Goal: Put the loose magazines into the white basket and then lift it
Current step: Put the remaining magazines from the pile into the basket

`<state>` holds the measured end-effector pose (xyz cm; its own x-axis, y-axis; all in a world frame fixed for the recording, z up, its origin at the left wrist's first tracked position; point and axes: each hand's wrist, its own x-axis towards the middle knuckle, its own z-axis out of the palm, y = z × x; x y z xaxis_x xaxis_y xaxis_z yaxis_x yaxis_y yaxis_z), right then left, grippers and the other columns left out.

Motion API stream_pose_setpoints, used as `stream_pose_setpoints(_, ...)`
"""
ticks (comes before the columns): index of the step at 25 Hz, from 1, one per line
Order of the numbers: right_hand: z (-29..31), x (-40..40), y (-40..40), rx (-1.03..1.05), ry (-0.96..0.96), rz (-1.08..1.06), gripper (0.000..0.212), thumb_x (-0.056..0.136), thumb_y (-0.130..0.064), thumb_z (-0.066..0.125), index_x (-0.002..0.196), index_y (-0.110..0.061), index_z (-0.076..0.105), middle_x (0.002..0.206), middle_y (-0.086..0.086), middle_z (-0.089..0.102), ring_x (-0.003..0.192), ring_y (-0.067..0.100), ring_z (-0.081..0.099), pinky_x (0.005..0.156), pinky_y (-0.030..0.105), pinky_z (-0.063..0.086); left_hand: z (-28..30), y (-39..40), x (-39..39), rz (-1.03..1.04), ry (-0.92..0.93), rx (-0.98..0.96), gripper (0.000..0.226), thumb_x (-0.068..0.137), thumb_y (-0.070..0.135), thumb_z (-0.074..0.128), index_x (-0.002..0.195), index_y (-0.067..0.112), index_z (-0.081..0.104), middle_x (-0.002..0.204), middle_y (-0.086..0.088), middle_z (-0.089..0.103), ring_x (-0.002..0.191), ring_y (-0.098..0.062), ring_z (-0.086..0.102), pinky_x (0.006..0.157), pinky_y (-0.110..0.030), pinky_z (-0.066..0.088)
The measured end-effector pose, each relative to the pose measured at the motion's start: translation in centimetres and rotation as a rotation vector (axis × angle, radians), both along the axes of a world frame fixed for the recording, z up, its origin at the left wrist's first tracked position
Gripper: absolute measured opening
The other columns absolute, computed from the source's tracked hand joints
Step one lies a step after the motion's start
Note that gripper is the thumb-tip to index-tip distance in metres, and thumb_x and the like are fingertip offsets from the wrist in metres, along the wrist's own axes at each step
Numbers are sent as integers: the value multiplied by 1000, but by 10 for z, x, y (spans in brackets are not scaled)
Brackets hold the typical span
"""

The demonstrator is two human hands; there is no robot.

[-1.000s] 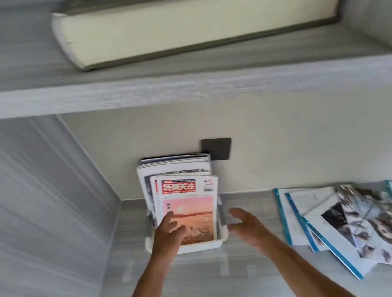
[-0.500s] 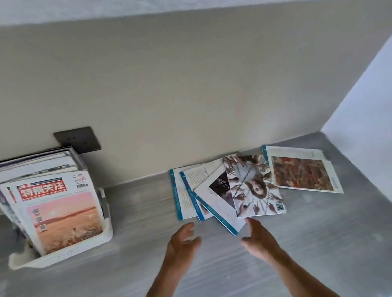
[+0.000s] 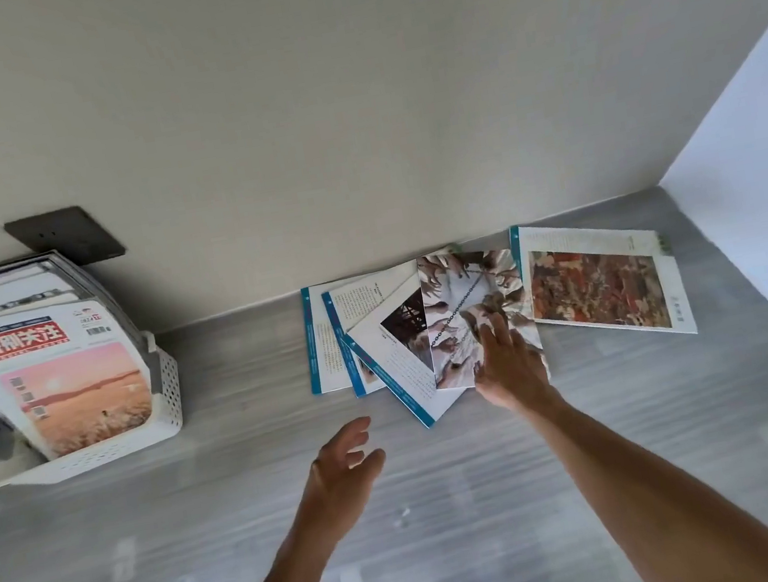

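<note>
Reaching for the loose magazines (image 3: 471, 317), fanned out mid-frame against the wall; the right hand (image 3: 509, 361) is lying flat, fingers straight, on the top cover. The left hand (image 3: 344, 468) is hovering below, loosely spread, holding nothing. Next move, I'd say: gathering the fan, then carrying it to the basket (image 3: 95, 452) at left, already crowded. Lower covers are overlapped and hidden; the basket's left edge is cut off.

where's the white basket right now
In the head view, the white basket sits far left on the grey shelf, holding upright magazines, below the dark wall socket.
</note>
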<state>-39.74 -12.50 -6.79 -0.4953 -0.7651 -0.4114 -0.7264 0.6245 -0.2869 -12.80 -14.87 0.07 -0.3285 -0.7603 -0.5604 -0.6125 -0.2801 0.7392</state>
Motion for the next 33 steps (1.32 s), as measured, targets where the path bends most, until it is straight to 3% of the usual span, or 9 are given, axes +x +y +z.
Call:
stream_pose_setpoints(6,-37,24,62,152,-19,204,88,81,-78,34,150,-39,-4,160,-4,-19,149,31,-7,114,63,0,-8,-1,18,97,-32,-13,34,87,21,63,116,39,60,116,5,64,96,-3,63,62,-17,48)
stream_pose_setpoints(9,-28,44,86,126,-31,281,75,83,-72,39,148,-41,18,163,-6,1,149,28,8,115,57,17,-7,2,6,124,-9,39,31,86,21,63,113,36,63,114,4,65,94,-5,63,64,-22,48)
stream_pose_setpoints(12,-13,35,87,16,51,-100,70,82,-64,51,139,-27,34,149,3,37,127,29,44,97,45,44,-7,6,-10,90,16,83,27,87,25,64,111,36,64,112,5,65,94,-3,61,71,-25,50)
stream_pose_setpoints(15,-13,24,93,119,168,-363,73,77,-71,53,119,-12,45,124,10,56,111,31,55,88,41,47,-10,11,-14,107,53,89,22,87,26,64,108,35,66,109,6,67,95,-3,62,77,-27,51)
stream_pose_setpoints(20,-10,35,88,30,-186,-492,38,82,-45,62,90,-8,65,106,13,72,95,32,66,78,35,53,-18,18,0,112,10,81,21,88,24,63,106,32,68,106,8,67,94,-2,62,75,-26,50)
stream_pose_setpoints(24,33,71,64,-380,-224,-365,18,79,-14,56,68,-15,42,71,8,61,63,31,54,56,38,47,-7,7,4,151,38,9,21,85,20,64,95,38,69,96,6,71,84,-10,66,67,-25,51)
stream_pose_setpoints(28,103,87,30,-672,-784,-525,20,74,-4,64,75,-21,54,82,12,70,62,22,66,48,37,56,18,-15,14,21,40,-173,47,79,11,68,117,38,58,124,2,62,96,-11,64,73,-27,57)
stream_pose_setpoints(31,148,79,7,-541,-1262,-735,27,77,3,61,92,-19,63,71,13,70,53,21,66,40,29,52,28,-27,37,-282,-158,-549,88,77,20,73,146,42,23,156,5,28,128,-14,41,102,-38,46)
stream_pose_setpoints(33,168,79,-1,-425,-1400,-745,27,84,1,56,106,-11,64,62,12,68,44,18,61,36,24,47,39,-31,51,-303,-170,-781,72,77,30,75,140,38,41,149,1,43,116,-19,48,98,-44,47)
